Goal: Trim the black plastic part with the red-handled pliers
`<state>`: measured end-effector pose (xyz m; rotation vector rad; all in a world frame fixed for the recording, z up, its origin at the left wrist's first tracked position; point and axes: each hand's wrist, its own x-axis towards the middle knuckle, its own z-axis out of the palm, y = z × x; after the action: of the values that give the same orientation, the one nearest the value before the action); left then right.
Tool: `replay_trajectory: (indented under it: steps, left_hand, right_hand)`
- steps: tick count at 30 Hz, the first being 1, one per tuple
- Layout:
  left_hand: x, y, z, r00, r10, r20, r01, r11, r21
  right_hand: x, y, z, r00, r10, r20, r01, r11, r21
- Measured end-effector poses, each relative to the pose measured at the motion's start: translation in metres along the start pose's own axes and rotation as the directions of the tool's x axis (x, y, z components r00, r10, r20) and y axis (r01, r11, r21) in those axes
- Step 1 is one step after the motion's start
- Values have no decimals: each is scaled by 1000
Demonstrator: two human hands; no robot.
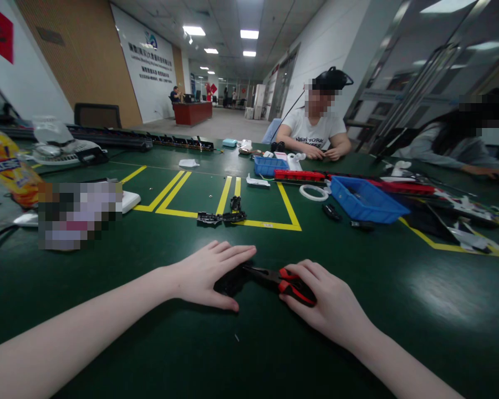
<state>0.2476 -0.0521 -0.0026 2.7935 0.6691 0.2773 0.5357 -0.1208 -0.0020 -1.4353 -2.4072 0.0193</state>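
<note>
My right hand [326, 296] is wrapped round the red-and-black handles of long-nose pliers [270, 276], whose jaws point left. The jaw tips reach the right end of a dark black part [232, 281] on the green table; whether they grip it cannot be told. My left hand [210, 274] steadies this part between its thumb and its stretched fingers, which cover much of it. Beyond my hands lie several small black plastic pieces [221, 217] near the yellow tape. A tiny pale sliver [237, 337] rests in front of the black part.
Toward the right stand a blue bin [368, 208] and a smaller blue bin [270, 165], with a white ring [314, 193] between. Red strips [301, 176] lie behind. At left are a yellow bottle [10, 166] and a white fan [62, 147]. A person [316, 130] sits opposite.
</note>
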Motion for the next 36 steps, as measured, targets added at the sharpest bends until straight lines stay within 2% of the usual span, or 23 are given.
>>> replay_trajectory:
  steps: [9, 17, 27, 36]
  left_hand:
    - [-1, 5, -3, 999, 8, 42, -10, 999, 34]
    - [-1, 2, 0, 1000, -12, 17, 13, 999, -37]
    - [0, 2, -1, 999, -32, 8, 33, 995, -98]
    - [0, 3, 0, 998, -59, -9, 58, 991, -117]
  right_hand:
    - [1, -1, 0, 1000, -7, -11, 8, 999, 34]
    - [1, -1, 0, 999, 2, -41, 1, 997, 81]
    - [5, 0, 1, 995, -39, -97, 39, 999, -1]
    - [5, 0, 0, 996, -31, -87, 32, 999, 9]
